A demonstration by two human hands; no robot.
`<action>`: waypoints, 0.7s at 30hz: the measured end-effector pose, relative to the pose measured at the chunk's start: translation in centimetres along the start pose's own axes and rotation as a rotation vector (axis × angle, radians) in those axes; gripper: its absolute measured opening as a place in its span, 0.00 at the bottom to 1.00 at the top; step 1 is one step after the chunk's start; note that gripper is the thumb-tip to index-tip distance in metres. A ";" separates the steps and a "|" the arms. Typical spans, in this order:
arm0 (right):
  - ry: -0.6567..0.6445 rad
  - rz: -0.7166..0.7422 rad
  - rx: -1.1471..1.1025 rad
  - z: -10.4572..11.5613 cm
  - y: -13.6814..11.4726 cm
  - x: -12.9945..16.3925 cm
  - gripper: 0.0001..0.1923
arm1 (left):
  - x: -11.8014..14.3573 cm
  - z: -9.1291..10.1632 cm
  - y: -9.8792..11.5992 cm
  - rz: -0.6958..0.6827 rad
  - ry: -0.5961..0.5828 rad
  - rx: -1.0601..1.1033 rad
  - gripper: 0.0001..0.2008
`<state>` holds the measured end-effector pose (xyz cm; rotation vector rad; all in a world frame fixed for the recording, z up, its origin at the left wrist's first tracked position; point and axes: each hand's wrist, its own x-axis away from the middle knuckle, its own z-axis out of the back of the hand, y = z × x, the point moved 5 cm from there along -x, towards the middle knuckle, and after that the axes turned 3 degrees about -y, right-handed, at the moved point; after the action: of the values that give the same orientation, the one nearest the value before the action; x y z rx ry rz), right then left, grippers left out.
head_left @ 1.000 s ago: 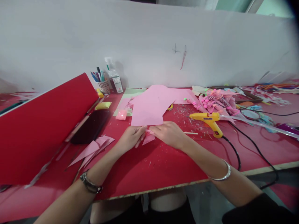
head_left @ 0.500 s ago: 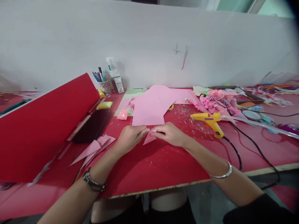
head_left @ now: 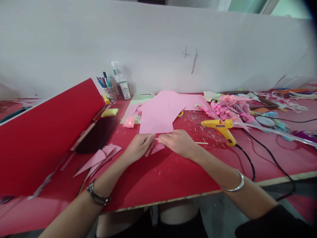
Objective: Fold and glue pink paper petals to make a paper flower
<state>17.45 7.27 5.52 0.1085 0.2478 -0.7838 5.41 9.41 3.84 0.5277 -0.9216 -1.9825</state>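
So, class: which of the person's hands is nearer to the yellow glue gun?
Right. The right hand lies just left of the yellow glue gun, apart from it; the left hand sits farther left, beyond the small pink paper piece.

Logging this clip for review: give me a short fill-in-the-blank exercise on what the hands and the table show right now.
1. Both hands, the left hand and the right hand, pinch a small folded piece of ____ paper.
2. The glue gun lying to the right of the hands is ____ in colour.
3. The table is covered in ____.
4. The cup of pens stands against the back ____.

Missing words: pink; yellow; red; wall
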 end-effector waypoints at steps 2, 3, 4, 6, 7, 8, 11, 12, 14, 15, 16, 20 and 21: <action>-0.009 -0.055 -0.277 0.0 0.5 0.1 0.19 | 0.2 0.6 0.7 -0.149 0.076 -0.216 0.20; -0.025 -0.056 -0.432 -0.1 0.6 0.1 0.19 | 0.3 0.8 1.0 -0.211 0.101 -0.299 0.18; -0.046 -0.044 -0.575 -0.2 0.6 0.1 0.19 | 0.5 1.0 1.2 -0.257 0.118 -0.355 0.18; -0.073 -0.016 -0.765 -0.3 0.6 0.1 0.19 | 0.6 1.2 1.5 -0.308 0.142 -0.388 0.18; -0.069 -0.016 -0.798 -0.4 0.6 0.1 0.19 | 0.6 1.2 1.5 -0.312 0.147 -0.368 0.19; -0.054 -0.022 -0.789 -0.4 0.7 0.1 0.18 | 0.6 1.2 1.5 -0.298 0.146 -0.329 0.19; 0.003 -0.059 -0.584 -0.3 0.8 0.1 0.18 | 0.5 0.9 1.2 -0.184 0.119 -0.163 0.20; 0.016 -0.068 -0.480 -0.3 0.8 0.1 0.19 | 0.4 0.7 1.0 -0.137 0.102 -0.110 0.20; 0.036 -0.068 -0.272 -0.2 0.7 0.1 0.19 | 0.4 0.4 0.7 -0.045 0.060 -0.011 0.21; 0.047 -0.058 -0.180 -0.1 0.7 0.1 0.19 | 0.4 0.2 0.4 -0.003 0.036 0.041 0.21; 0.060 -0.041 -0.096 0.0 0.5 0.1 0.19 | 0.3 0.0 0.2 0.039 0.013 0.096 0.21; 0.116 0.053 0.146 0.4 -0.1 0.2 0.18 | 0.3 -0.7 -0.6 0.181 -0.057 0.347 0.22; 0.128 0.079 0.190 0.4 -0.2 0.2 0.17 | 0.3 -0.8 -0.7 0.204 -0.068 0.414 0.22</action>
<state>17.53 6.87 5.90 0.3461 0.2879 -0.7211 5.41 9.08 2.76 0.5706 -1.3843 -1.6392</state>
